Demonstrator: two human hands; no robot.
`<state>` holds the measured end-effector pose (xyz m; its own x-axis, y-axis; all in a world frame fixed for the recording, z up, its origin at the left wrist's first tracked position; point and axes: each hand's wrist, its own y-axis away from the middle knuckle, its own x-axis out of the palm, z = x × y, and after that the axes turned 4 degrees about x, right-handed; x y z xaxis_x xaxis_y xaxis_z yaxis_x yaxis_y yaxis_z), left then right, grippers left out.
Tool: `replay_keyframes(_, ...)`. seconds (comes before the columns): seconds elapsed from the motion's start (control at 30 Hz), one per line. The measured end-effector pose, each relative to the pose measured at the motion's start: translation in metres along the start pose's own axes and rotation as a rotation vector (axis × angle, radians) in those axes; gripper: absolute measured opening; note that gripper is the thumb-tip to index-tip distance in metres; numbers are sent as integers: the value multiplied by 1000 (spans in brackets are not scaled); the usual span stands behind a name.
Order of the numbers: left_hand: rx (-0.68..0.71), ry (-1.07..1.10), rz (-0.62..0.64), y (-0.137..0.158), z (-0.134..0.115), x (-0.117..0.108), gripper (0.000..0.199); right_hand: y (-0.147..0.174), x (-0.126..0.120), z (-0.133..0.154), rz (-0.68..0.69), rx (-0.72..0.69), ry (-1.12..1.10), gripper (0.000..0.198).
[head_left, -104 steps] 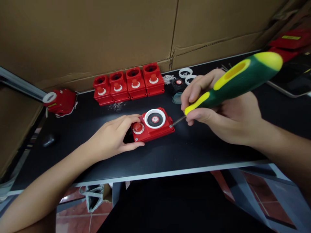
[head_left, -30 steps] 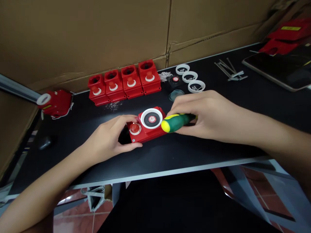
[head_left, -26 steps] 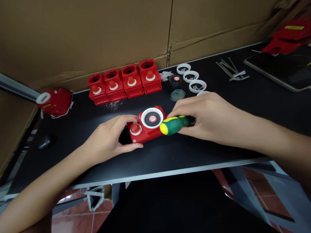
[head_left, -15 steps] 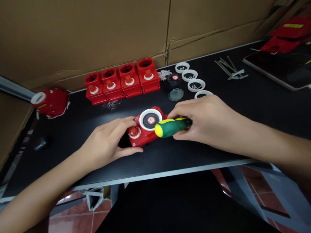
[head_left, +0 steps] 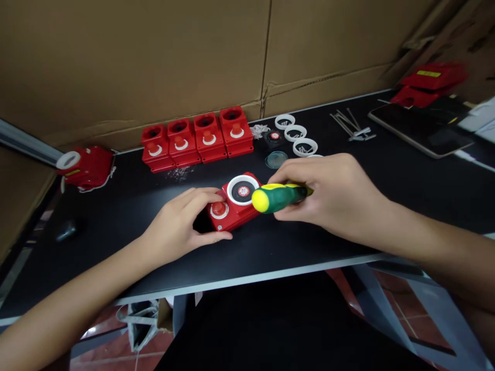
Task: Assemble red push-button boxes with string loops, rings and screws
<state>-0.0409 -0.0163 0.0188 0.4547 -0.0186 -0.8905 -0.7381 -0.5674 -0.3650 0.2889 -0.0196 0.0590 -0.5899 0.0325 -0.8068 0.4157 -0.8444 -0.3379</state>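
Observation:
My left hand (head_left: 181, 219) grips the left end of a red plastic housing (head_left: 235, 219) lying on the black table, thumb along the near side and fingers over the far side. On the housing sit a red dome (head_left: 218, 208) in a white collar and a white ring (head_left: 232, 191) around a black disc (head_left: 243, 191) with a red-and-white label. Wrapped around a green-and-yellow screwdriver (head_left: 280, 198) is my right hand (head_left: 328, 193), at the housing's right end. The screwdriver's handle end points toward me; its tip is hidden.
Several red housings (head_left: 209, 139) stand in a row at the back. White rings with screws (head_left: 305, 148), a clear disc (head_left: 276, 159) and a black round part (head_left: 273, 137) lie right of them. Farther right are long bolts (head_left: 350, 123) and a phone (head_left: 417, 129). Another red unit (head_left: 88, 167) stands left.
The camera view has shifted slightly. Both hands stay on the housing and screwdriver; the screwdriver handle appears tilted a little differently.

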Motion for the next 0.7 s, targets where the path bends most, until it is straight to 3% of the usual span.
replay_keyframes(0.1, -6, -17, 10, 1, 0, 4, 66, -2, -34, -13, -51, -50, 55, 21)
replay_keyframes(0.17, -20, -29, 24, 2, 0, 4, 73, -6, -58, -32, -89, 18, 164, 30)
replay_keyframes(0.27, -14, -13, 20, 5, -1, 3, 75, -12, -81, -71, 53, 68, 226, 29)
replay_keyframes(0.3, 3, 3, 13, 6, -1, 3, 73, -14, -84, -85, 132, 89, 230, 22)
replay_keyframes(0.37, 59, 29, 4, 8, -3, 2, 64, -16, -84, -107, 435, 124, 190, 17)
replay_keyframes(0.43, 146, 25, 16, 9, -6, 1, 49, -15, -79, -120, 592, 129, 136, 13)
replay_keyframes(0.57, 338, -32, 29, 8, -10, -4, 35, -9, -70, -117, 562, 169, 113, 17)
replay_keyframes(0.7, 419, -78, 54, 4, -11, -7, 41, -7, -69, -107, 546, 256, 129, 13)
